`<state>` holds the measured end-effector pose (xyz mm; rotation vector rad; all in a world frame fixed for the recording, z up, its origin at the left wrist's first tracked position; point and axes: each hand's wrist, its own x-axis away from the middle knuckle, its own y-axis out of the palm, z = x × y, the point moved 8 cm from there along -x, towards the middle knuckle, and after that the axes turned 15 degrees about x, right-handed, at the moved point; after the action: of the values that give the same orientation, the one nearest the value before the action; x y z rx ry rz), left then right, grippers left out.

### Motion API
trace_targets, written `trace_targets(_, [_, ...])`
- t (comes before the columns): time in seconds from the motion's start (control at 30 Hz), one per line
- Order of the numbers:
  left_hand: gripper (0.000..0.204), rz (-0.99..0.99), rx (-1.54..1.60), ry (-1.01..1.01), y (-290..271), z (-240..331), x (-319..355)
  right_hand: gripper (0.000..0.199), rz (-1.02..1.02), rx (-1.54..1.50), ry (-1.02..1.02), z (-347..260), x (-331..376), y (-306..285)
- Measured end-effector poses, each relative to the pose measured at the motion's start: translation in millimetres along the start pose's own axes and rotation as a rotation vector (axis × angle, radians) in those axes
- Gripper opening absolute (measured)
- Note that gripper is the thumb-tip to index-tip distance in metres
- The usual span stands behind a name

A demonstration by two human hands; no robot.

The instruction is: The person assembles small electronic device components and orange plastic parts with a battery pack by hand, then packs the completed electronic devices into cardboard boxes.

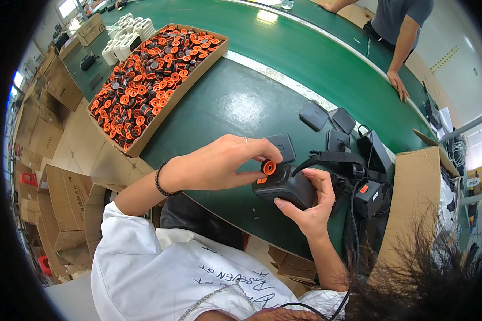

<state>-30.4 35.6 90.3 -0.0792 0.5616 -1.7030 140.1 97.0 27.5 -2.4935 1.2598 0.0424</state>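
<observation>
My left hand (222,160) pinches a small round orange-and-black knob (269,167) between thumb and fingers. It holds the knob at the top left end of a black box-shaped device (290,190), which has small orange marks near that end. Whether the knob is seated on the device or only touching it, I cannot tell. My right hand (315,206) grips the device from the right, its thumb on the near side and its fingers over the far side. Just beyond my hands lies a flat dark square piece (281,148), partly hidden by my left fingers.
A shallow cardboard box (182,88) full of orange-and-black knobs stands at the far left, beside white bottles (126,40). More dark square pieces (314,115) lie ahead. Black straps, cables and a carton (412,198) are at the right. Across the green conveyor (300,45) stands another person (401,32).
</observation>
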Motion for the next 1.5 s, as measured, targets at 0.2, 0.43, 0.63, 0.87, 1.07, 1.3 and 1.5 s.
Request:
trace_targets(0.2, [0.04,0.033,0.318,-0.014,2.3,-10.1,-3.0,0.067,0.002,0.021,0.02,1.8,0.7,-0.2])
trace_targets(0.43, [0.032,0.064,0.202,0.073,1.2,-9.3,-3.6,0.065,0.018,0.0,0.002,0.5,0.1,-3.3])
trace_targets(0.63, [0.031,0.096,0.177,0.009,11.2,-22.6,-2.0,0.059,0.043,0.015,0.044,6.7,3.3,-1.2])
trace_targets(0.87, [0.086,-0.002,0.322,0.021,37.3,-27.2,-16.8,0.067,0.152,-0.145,0.041,9.9,-2.2,-9.3])
trace_targets(1.07, [0.074,0.229,-0.022,0.161,-38.5,-74.8,-100.1,0.061,0.307,0.17,-0.018,14.5,-7.8,-27.6])
trace_targets(1.3, [0.062,0.83,-0.293,-0.104,-139.8,-208.9,-241.5,0.052,0.249,0.326,-0.038,27.2,-11.5,-18.7])
trace_targets(1.5, [0.074,0.691,-0.423,0.179,-99.0,-180.0,-197.9,0.049,0.199,0.518,-0.045,30.5,-11.9,-27.0])
